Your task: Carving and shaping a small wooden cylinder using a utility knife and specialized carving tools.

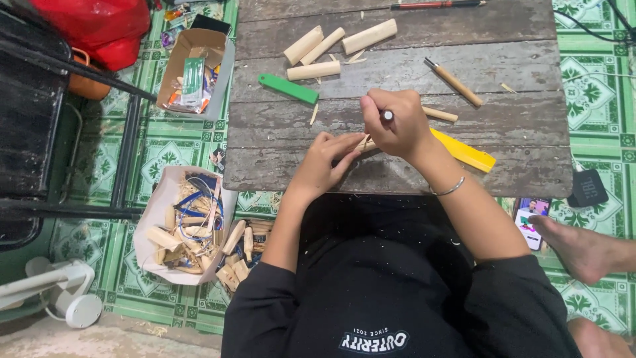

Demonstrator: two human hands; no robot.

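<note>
Okay, left first: paper-lined box [173, 229] of wood offcuts on the floor by the counter's [397, 169] near-left corner. Cardboard box [195, 69] sits off the far-left edge. On the counter, green bar [288, 88] and four wood blocks [334, 46] lie toward the far-left. Left hand [322, 164] presses flat, grip narrow, pinning a small wood piece [364, 143] near the near edge, centre. Right hand [395, 122] fists a carving tool [387, 115], touching that piece. Yellow ruler [465, 151] lies just right; wooden-handled tool [454, 81] further back.
</note>
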